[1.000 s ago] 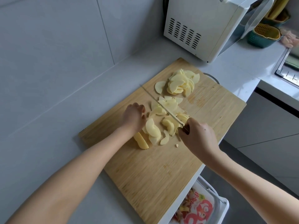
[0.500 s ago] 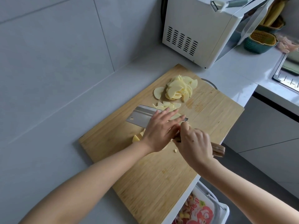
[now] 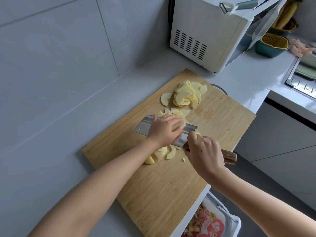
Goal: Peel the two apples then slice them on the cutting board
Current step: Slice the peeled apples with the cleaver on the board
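A wooden cutting board (image 3: 171, 185) lies on the grey counter. A pile of peeled apple slices (image 3: 187, 95) sits at its far end. My right hand (image 3: 203, 151) grips the wooden handle of a cleaver (image 3: 142, 127), whose blade lies flat over the board's middle. My left hand (image 3: 164, 130) rests on the blade, pressing a batch of apple slices (image 3: 177, 115) against it. More slices and a thicker apple piece (image 3: 160, 153) lie on the board below my left wrist.
A white microwave (image 3: 210, 33) stands behind the board, with a peeler (image 3: 237, 6) on top. Green and yellow baskets (image 3: 273, 43) sit at the back right, a sink (image 3: 302, 79) at the right edge. A bin with scraps (image 3: 210, 223) is below the counter edge.
The cleaver went from upright, cutting, to lying flat. My left hand moved onto the blade and gathered slices against it. The view has shifted slightly.
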### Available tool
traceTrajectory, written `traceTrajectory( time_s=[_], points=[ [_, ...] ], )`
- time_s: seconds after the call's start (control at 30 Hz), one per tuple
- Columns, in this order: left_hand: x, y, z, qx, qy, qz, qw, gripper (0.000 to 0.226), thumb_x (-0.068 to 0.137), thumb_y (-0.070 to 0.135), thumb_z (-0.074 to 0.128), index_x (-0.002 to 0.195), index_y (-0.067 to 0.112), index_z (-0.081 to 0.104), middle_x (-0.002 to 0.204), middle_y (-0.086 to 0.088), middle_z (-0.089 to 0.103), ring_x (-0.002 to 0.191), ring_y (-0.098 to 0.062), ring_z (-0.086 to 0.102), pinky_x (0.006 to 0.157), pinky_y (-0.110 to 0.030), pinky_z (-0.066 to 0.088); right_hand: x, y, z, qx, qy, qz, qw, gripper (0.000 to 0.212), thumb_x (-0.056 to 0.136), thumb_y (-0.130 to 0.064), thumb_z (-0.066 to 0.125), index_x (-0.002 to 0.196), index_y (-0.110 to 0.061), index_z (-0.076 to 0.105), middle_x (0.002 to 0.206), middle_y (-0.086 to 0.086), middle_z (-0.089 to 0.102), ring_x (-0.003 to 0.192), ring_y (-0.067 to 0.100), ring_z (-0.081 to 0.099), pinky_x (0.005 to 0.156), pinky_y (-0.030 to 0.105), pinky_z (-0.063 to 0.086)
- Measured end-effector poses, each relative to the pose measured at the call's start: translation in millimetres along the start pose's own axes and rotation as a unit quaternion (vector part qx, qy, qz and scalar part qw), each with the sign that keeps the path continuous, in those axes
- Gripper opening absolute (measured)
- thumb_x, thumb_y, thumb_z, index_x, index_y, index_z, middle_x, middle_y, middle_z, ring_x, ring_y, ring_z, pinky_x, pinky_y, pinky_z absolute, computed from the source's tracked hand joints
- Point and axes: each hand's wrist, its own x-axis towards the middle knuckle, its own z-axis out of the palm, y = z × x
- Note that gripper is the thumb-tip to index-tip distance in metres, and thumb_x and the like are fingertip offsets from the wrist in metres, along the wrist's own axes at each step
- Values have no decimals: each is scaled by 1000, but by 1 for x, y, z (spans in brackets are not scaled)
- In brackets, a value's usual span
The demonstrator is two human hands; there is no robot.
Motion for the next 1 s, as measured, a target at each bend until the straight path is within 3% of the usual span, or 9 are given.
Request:
traceTrajectory(
  time_s=[0.13, 0.2, 0.33, 0.47, 0.6, 0.7, 0.83, 0.93, 1.0],
  points=[
    [12, -22, -4, -16, 9, -22, 1000, 42, 100, 38, 37, 139, 24, 46, 146, 5, 43, 140, -21, 30, 110, -36, 22, -3, 7, -4, 12, -4, -5, 1000, 40, 46, -2, 87, 61, -6, 49, 41, 5, 49, 30, 23, 45, 39, 24, 27],
    [16, -32, -4, 3, 3, -35, 999, 42, 101, 40, 35, 140, 27, 44, 146, 6, 43, 140, -21, 31, 111, -40, 23, -2, 14, -7, 11, -8, -1, 1000, 37, 46, 2, 83, 61, -5, 50, 41, 6, 49, 30, 24, 45, 38, 23, 28],
    [23, -50, -4, 1, -41, -132, 990, 43, 101, 43, 32, 141, 31, 42, 147, 3, 43, 136, -21, 36, 113, -45, 20, 0, 33, -14, -20, -28, 23, 999, 36, 47, 1, 78, 59, -8, 46, 38, 3, 46, 31, 20, 27, 43, 19, 14],
    [22, -66, -7, -95, -37, -192, 976, 40, 98, 43, 41, 135, 31, 50, 133, 3, 57, 116, -20, 55, 85, -28, 47, 1, 56, -13, -35, -47, 76, 995, 26, 60, -9, 70, 65, -12, 45, 42, -2, 44, 36, 20, 26, 44, 21, 12],
    [15, -66, -20, -241, -17, -201, 949, 77, 69, 68, 47, 124, 16, 59, 128, -5, 59, 117, -23, 54, 96, -38, 47, 8, 73, -15, 54, -59, 155, 985, 15, 68, -21, 62, 68, -20, 47, 46, -9, 43, 40, 10, 37, 44, 20, 23],
    [12, -72, -24, -216, 36, -221, 950, 26, 94, 39, 52, 102, 19, 66, 113, -4, 64, 107, -19, 56, 87, -28, 44, 12, 71, -13, 170, -93, 199, 961, 13, 73, -27, 62, 69, -24, 50, 57, -9, 53, 49, 9, 48, 43, 21, 31],
    [-2, -81, -30, -105, 102, -309, 940, 21, 96, 26, 50, 97, 15, 67, 107, -3, 68, 103, -22, 60, 75, -26, 41, 7, 42, -2, 299, -158, 187, 922, 23, 87, -23, 50, 65, -16, 54, 52, -5, 50, 42, 10, 41, 39, 19, 27],
    [-31, -78, -32, -141, 27, -366, 920, 6, 87, 21, 59, 86, 15, 61, 90, 0, 64, 91, -23, 62, 75, -31, 50, -3, 15, 0, 323, -197, 146, 914, 27, 93, -21, 42, 74, -10, 57, 56, 1, 56, 43, 8, 48, 40, 19, 34],
    [-52, -74, -29, -172, -20, -374, 911, 2, 83, 15, 64, 83, 13, 63, 83, -6, 67, 76, -24, 64, 76, -39, 55, -11, -2, -2, 327, -210, 115, 914, 30, 96, -24, 38, 74, -11, 54, 60, 6, 59, 50, 18, 58, 47, 34, 45]
  ],
)
